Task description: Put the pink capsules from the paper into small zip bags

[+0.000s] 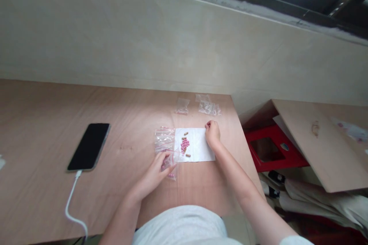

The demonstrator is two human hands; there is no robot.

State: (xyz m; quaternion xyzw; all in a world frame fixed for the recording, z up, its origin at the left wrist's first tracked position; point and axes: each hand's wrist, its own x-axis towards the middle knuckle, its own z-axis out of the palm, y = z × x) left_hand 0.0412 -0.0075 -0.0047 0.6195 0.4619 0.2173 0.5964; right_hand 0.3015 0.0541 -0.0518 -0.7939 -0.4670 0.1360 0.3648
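Observation:
A sheet of white paper lies on the wooden table before me. On its left part sit a cluster of pink beads and several small gold cylinders. My left hand grips a clear plastic bag with pink beads inside, just below the paper's lower left corner. Beyond that hand, flat clear zip bags with red seal lines lie along the paper's left edge. At the paper's upper right edge is my right hand, its fingers pinched together; whatever they hold is too small to make out.
Several small clear bags lie near the wall, with another clear bag beside them. A black phone with a white cable rests to the left. Past the table's right edge are a red box and a second wooden surface.

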